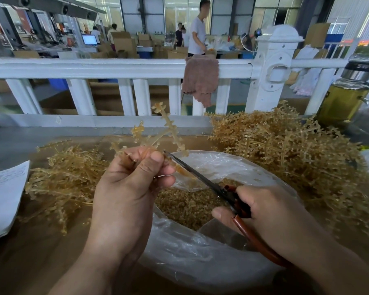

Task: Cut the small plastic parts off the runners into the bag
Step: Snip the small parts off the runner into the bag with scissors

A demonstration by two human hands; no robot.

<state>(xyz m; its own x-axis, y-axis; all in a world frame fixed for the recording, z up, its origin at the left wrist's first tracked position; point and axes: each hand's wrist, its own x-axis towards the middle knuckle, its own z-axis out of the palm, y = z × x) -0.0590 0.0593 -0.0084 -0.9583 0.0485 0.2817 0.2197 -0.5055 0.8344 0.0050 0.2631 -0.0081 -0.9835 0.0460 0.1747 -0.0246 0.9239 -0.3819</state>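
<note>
My left hand (128,184) pinches a translucent amber runner (168,126) whose branches with small parts stick up above the fingers. My right hand (271,211) grips scissors (202,177) with brown handles; the dark blades point up-left, their tips right beside my left index finger at the runner's stem. Below both hands lies an open clear plastic bag (179,248) with a heap of small amber cut parts (188,203) inside.
A big pile of amber runners (285,150) lies at the right, a flatter pile (66,177) at the left. White paper (4,194) sits far left. A white railing (115,70) with a brown cloth (200,79) stands behind; a bottle of yellow liquid (345,96) at right.
</note>
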